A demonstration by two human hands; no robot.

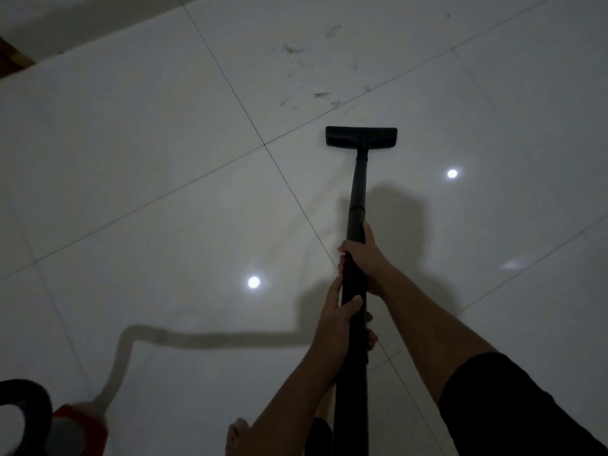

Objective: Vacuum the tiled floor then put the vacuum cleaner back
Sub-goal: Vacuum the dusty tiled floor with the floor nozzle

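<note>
Now both hands are gripping the black vacuum wand (357, 192): the right hand (365, 255) is wrapping it higher up, the left hand (339, 315) is curling around it just below. Its floor nozzle (361, 136) is resting flat on the tiled floor (148, 159), near scattered dust (312, 77). The red canister (75, 429) is sitting at lower left.

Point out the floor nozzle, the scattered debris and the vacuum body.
floor nozzle (361, 136): head view, middle of the black head.
scattered debris (320, 94): head view, a dark fleck.
vacuum body (79, 422): head view, red casing.
</note>
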